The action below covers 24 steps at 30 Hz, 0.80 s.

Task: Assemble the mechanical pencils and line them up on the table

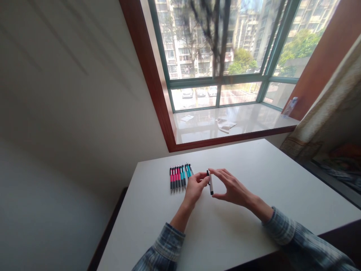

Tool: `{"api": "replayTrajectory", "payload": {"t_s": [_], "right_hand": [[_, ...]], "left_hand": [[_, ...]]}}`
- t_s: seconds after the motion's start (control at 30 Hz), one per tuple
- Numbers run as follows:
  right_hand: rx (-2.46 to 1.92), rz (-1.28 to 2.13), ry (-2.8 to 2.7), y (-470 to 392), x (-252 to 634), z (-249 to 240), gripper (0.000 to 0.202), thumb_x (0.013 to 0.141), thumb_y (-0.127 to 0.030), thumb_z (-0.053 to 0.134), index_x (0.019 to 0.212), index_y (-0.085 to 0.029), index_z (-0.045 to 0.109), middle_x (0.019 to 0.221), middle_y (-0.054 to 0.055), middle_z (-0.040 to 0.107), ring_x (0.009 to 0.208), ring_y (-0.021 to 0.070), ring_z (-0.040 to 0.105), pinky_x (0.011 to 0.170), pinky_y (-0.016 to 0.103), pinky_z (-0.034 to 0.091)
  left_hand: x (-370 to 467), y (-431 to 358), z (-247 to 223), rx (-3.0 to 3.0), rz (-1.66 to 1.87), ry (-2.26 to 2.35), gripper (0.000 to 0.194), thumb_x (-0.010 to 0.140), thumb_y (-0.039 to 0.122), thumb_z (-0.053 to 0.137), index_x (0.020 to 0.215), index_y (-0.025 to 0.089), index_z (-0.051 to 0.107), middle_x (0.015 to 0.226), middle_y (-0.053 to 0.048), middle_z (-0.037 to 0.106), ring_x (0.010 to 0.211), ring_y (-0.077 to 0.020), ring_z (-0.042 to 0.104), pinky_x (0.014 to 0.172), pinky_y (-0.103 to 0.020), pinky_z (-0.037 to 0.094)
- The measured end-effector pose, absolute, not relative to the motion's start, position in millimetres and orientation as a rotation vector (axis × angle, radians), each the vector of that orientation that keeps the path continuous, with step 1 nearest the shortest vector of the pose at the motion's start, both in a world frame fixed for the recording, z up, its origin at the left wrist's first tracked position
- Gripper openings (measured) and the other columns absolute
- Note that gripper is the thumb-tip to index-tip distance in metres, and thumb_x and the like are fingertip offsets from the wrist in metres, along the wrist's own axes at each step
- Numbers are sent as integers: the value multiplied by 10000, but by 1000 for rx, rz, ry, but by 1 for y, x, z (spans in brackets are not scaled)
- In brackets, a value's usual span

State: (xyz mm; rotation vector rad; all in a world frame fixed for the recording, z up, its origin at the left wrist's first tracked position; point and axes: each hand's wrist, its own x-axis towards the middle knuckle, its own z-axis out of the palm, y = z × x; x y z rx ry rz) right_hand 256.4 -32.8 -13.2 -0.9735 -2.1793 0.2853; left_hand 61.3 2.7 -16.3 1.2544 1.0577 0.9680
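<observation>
A short pen (211, 183) with a pale barrel and black ends stands nearly upright above the white table. My left hand (195, 188) pinches it from the left between thumb and fingers. On the other side, my right hand (232, 188) spans its length, with the index fingertip at the top end and the thumb at the bottom end. Left of my hands lies a neat row of click pens: several pink ones (176, 178), then several turquoise ones (184, 177). My left hand partly hides the right end of that row.
The white table (152, 226) meets the wall at the left and the window ledge behind. On the ledge (197, 131) lie a crumpled white cloth or paper (225, 125), a flat white sheet (187, 118) and a clear bottle (290, 107). A curtain (327, 109) hangs at the right.
</observation>
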Motion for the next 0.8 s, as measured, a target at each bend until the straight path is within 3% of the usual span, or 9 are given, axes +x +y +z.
{"api": "replayTrajectory", "payload": {"t_s": [0.3, 0.4, 0.5, 0.6, 0.67, 0.8], "right_hand": [[-980, 238, -2193, -35, 257, -11, 984, 769, -202, 828, 1584, -290, 285, 1421, 104, 576, 1273, 307, 541, 1065, 487, 504], [-961, 245, -2170, -34, 262, -10, 964, 784, -292, 838, 1580, -275, 295, 1434, 114, 568, 1293, 308, 536, 1077, 485, 499], [-1016, 236, -2071, -29, 280, -13, 701, 868, -347, 761, 1492, -264, 452, 1371, 116, 614, 1262, 297, 565, 1052, 480, 515], [-1107, 207, -1996, -23, 309, -21, 187, 969, -285, 624, 1136, -272, 705, 1104, 73, 725, 1082, 263, 645, 948, 451, 555], [-1158, 217, -1978, -23, 328, -28, 137, 982, -280, 602, 994, -259, 736, 983, 62, 740, 973, 251, 660, 871, 430, 565], [-1272, 278, -1921, -32, 348, -44, 163, 978, -317, 606, 942, -251, 750, 908, 55, 743, 883, 244, 663, 815, 413, 554]], "left_hand": [[62, 2, -14, 1302, 934, 1020, 428, 745, 445, 806, 1035, 131, 786, 989, -133, 776, 883, -250, 694, 804, -347, 529], [62, 2, -13, 1306, 939, 1028, 395, 748, 432, 804, 1013, 140, 790, 969, -122, 779, 870, -246, 698, 804, -343, 528], [62, 2, -12, 1292, 946, 1027, 351, 749, 408, 801, 990, 152, 790, 979, -110, 780, 882, -241, 702, 829, -338, 521], [63, 2, -12, 1276, 953, 1043, 332, 732, 405, 815, 953, 159, 789, 981, -104, 780, 887, -236, 700, 844, -331, 509], [63, 2, -12, 1259, 949, 1036, 340, 717, 415, 829, 938, 160, 788, 978, -104, 779, 905, -239, 699, 852, -329, 503], [64, 0, -10, 1217, 940, 989, 373, 695, 433, 855, 934, 158, 776, 1007, -115, 778, 967, -255, 695, 876, -338, 497]]}}
